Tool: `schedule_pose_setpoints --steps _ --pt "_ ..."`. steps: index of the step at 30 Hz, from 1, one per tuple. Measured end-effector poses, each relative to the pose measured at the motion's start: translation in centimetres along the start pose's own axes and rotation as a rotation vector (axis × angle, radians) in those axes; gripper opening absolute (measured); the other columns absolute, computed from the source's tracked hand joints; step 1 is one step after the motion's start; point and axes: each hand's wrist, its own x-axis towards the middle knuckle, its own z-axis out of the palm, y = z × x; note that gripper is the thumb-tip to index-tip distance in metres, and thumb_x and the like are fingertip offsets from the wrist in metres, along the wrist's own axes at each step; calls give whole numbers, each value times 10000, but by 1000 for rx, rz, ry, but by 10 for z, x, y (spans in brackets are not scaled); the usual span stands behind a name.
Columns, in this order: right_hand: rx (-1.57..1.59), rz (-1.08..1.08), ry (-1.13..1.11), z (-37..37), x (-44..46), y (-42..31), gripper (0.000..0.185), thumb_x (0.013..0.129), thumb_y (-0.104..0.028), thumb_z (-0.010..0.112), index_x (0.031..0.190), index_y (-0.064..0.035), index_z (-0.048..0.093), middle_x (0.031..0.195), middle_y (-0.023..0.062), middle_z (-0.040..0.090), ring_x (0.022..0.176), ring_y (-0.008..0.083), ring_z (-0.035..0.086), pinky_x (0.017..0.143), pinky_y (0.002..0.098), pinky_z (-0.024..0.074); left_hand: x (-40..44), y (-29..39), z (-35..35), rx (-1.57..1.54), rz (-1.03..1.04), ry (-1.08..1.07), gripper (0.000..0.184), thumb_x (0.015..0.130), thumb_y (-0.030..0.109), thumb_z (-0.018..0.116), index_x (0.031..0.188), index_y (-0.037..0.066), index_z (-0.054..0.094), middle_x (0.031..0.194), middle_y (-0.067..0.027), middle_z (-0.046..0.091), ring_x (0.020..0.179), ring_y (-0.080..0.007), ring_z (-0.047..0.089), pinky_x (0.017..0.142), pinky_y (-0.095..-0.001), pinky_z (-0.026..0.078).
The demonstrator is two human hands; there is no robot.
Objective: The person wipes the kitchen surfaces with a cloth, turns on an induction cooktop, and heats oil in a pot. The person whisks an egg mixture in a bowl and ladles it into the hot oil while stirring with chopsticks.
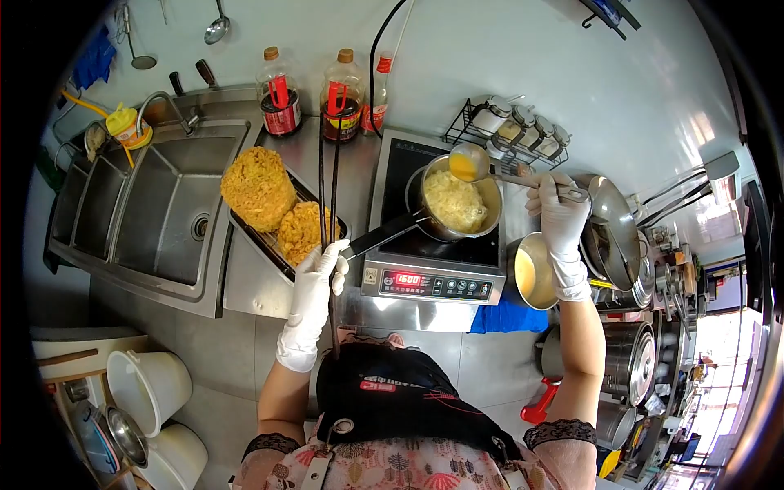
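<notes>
My left hand [314,278], in a white glove, is closed around a pair of long dark chopsticks [330,180] pointing away from me. Its fingers are right at the end of the black handle of a saucepan [495,196]; whether they grip it too I cannot tell. Pale yellow, bubbly food [453,202] fills the saucepan, which is on an induction cooker [396,196]. My right hand [559,216], also gloved, is closed on the handle of a ladle [469,163]. The ladle hangs over the pan's far rim with yellow liquid in it. Below that hand stands a metal pot of yellow liquid [531,273].
Left of the cooker, a black tray [269,242] holds golden fried food [260,192] in two round pieces. Beyond it are a metal sink [184,220] and sauce bottles [340,98]. A rack of seasoning jars [514,126] stands behind; a wok [612,220] is at right.
</notes>
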Motion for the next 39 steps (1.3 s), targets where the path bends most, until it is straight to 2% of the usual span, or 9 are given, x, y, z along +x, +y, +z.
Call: schedule_pose_setpoints --steps 39 --pt "-8 0 40 -9 2 5 161 900 -138 580 875 5 649 658 20 598 525 57 532 469 194 426 2 0 3 9 -3 -16 296 956 264 520 1082 10 607 697 12 527 509 -42 411 460 -185 333"
